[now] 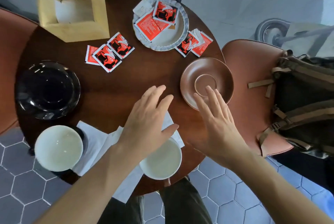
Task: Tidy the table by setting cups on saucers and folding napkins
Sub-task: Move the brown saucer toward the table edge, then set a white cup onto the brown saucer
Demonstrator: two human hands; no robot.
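The red, black and white packets (112, 52) have a picture of a dark cup on them, but the writing is too small and blurry to read. Some lie loose near the middle of the round brown counter (112, 86), two lie on a white plate (178, 37) with a wavy rim by the far edge, and more (194, 42) lie just beside that plate. The brown saucer (221, 77) sits near the right edge with no cup on it; it has a raised ring in the middle. The right hand (215, 120) is flat with its fingers spread apart, and its fingertips are over the near side of that saucer. The left hand (150, 117) is open too, fingers apart, over a white napkin (98, 144) lying spread out at the near edge. Two white cups sit on this napkin, one (58, 148) near the left side and one (162, 160) under the left wrist. A shiny black saucer (47, 89) sits by the left edge. A wooden box (72, 4) with white napkins (72, 11) inside stands at the far left edge.
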